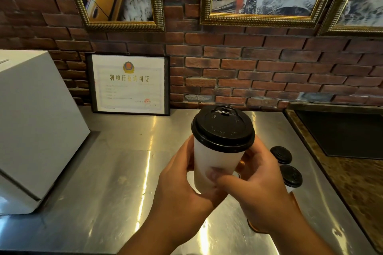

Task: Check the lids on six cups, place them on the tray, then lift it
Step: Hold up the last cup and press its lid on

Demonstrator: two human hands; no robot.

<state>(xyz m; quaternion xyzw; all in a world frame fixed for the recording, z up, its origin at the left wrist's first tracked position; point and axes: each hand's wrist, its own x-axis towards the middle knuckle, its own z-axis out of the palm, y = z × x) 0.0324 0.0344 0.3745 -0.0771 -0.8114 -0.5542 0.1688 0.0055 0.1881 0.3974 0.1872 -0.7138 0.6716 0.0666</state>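
Head view, nearest first: both forearms are raised from the bottom edge, and a white paper cup is held between the left hand and the right hand, clear above the steel worktop. The fingers of both hands are curled round the cup's lower wall, so it is gripped from both sides and kept upright. Its black lid is seated on the rim and looks level all round; the lid is not touched by either hand.

Under the right wrist a small dark object is mostly hidden and cannot be identified. Just behind the right hand, two more lidded cups are standing close together on the worktop.

Farther right, a dark rectangular tray is set on a brown patterned surface; whether this is the task's tray cannot be told for certain. No cup is seen on it. At the left a white box is standing, and a framed certificate is leaned against the brick wall at the back.

The task is judged to be early: one lid is under inspection, three cups are counted of six, and the loading and lifting are not yet done.
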